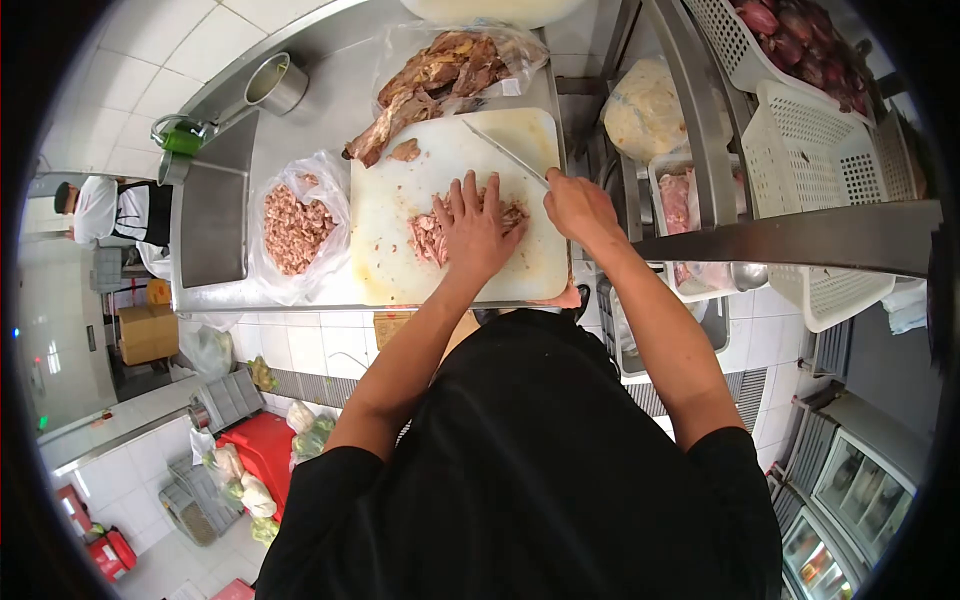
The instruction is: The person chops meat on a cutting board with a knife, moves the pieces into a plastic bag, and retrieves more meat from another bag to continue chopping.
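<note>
My left hand (478, 228) lies flat with fingers spread over a pile of chopped meat (428, 238) on the white cutting board (390, 190). In my right hand (583, 208), at the board's right edge, is a knife (505, 152), its blade pointing up and left across the board. Large brown pieces of meat (440, 72) rest on a clear plastic bag at the far side, one long piece reaching onto the board. A small scrap of meat (405, 150) sits near it. Left of the board, a plastic bag (338, 215) holds diced meat (295, 230).
A steel sink (215, 215) is at the left of the counter, with a metal container (277, 84) behind it. On the right stand a metal rack (780, 238) and white baskets (810, 150). A person (115, 210) in a white top stands far left.
</note>
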Motion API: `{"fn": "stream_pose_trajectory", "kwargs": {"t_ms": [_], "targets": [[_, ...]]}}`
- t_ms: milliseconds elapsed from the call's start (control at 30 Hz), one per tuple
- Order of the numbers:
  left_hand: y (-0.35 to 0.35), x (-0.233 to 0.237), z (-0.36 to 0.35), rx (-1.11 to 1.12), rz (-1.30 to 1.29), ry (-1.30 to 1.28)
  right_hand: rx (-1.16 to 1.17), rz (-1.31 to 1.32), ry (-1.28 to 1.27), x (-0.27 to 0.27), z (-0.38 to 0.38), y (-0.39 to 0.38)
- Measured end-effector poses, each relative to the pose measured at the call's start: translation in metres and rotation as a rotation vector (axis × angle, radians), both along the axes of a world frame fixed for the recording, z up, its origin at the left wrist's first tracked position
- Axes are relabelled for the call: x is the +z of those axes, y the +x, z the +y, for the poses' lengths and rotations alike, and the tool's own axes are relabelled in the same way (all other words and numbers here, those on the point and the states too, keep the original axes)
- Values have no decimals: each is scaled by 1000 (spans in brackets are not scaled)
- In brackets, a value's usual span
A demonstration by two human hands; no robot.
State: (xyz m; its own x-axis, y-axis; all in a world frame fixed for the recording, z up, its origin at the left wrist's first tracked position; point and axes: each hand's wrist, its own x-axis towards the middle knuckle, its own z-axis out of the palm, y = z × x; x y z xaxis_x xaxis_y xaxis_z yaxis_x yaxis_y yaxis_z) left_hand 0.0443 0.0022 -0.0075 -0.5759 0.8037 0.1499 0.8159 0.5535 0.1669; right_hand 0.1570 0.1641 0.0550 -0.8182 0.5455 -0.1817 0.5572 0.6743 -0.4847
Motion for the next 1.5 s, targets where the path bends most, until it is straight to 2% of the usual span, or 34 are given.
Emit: {"fn": "stream_pose_trajectory", "kwargs": {"t_ms": [133, 200, 233, 367, 433, 567, 767, 867, 933, 967, 1033, 1067, 1133, 1167, 1200, 1267, 1300, 1333, 1433, 1500], "targets": [[-20, 23, -24, -81, -169, 95, 2, -1, 1, 0, 1, 1], [-45, 16, -34, -71, -510, 113, -14, -8, -16, -5, 1, -3], [-49, 11, -35, -126, -375, 81, -6, -9, -17, -7, 0, -3], [-35, 14, -33, -147, -423, 47, 4, 4, -19, 2, 1, -3], [-21, 8, -36, -215, -114, 107, 3, -16, -38, 1, 1, -2], [-20, -4, -33, -153, -147, 76, 0, -8, -22, -2, 0, -3], [-6, 9, -29, -40, -189, 12, -17, -29, -20, -2, -3, -2], [-2, 19, -37, -29, -47, 48, -13, -10, -20, -5, -2, -1], [-16, 23, -52, -69, -98, 231, -3, 11, -13, -5, -1, -1], [-32, 13, -64, -67, -98, 231, -10, 7, -18, -4, -2, -1], [-58, -12, -86, 174, -167, 436, -9, 0, -22, -6, -2, -2], [-59, -18, -93, 182, -167, 440, -12, 0, -14, -9, -1, -2], [-49, 5, -103, 167, -445, 353, 0, 0, -3, -4, 0, -5], [-43, 20, -99, 47, -534, 271, 0, -19, -15, 2, -1, -5], [-43, 13, -102, 59, -534, 275, -2, -39, -26, 6, -2, -5], [-47, -10, -99, -148, -370, 322, 14, -39, -15, 3, 0, -6], [-56, -12, -98, -116, -498, 272, 20, -34, -5, 1, 2, -6], [-58, -5, -91, -107, -498, 283, 31, -37, 3, 1, 3, -6], [-51, 6, -70, -118, -256, 189, 30, -51, -2, 1, 3, -7], [-29, 8, -48, -111, -191, 188, 7, -54, -67, 3, 3, -3]]}}
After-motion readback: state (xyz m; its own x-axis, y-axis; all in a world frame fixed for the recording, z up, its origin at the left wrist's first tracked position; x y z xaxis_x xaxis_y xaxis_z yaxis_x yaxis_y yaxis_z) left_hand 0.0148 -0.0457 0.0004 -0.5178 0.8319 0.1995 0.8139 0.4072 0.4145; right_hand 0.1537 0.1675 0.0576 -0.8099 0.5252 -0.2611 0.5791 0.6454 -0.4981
